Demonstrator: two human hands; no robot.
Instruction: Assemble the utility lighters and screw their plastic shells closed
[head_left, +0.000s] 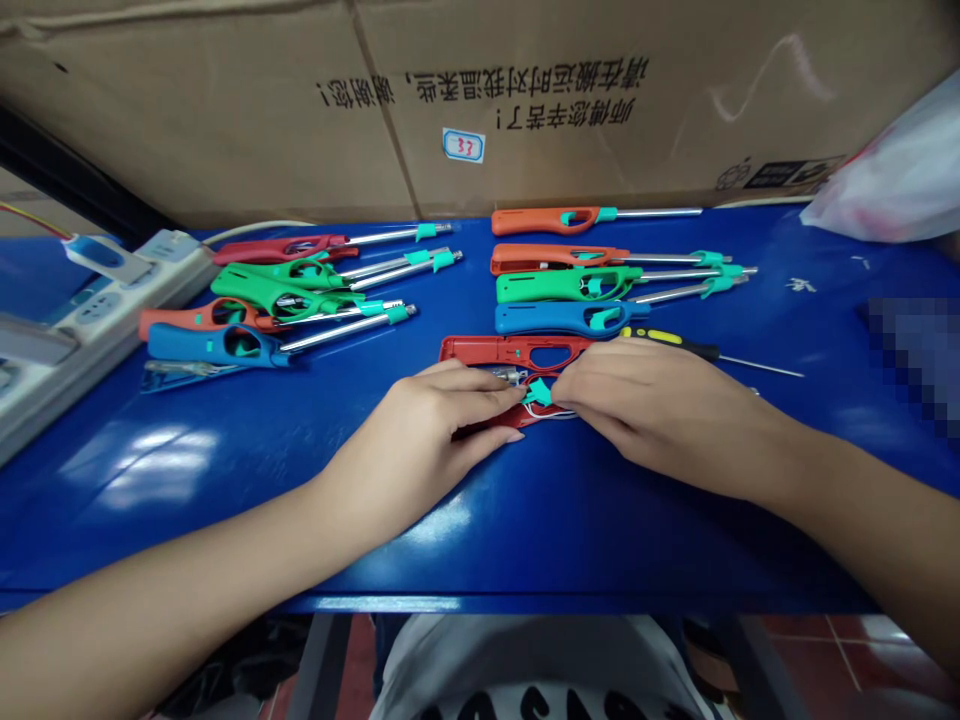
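An opened red gas lighter lies near the middle of the blue table. My left hand is closed on the handle end of its lower red casing half, thumb on the near edge. A teal trigger and thin white wires show inside the casing. My right hand is closed over the lighter's front part, fingertips pinched beside the trigger; what exactly they pinch is hidden. Just beyond lies the other red casing half. A yellow-and-black screwdriver lies behind my right hand, its shaft pointing right.
Several coloured lighters lie at the left, among them a blue lighter. More lie at the back, including an orange lighter. Small screws are scattered at right. A power strip edges the left; a cardboard box stands behind.
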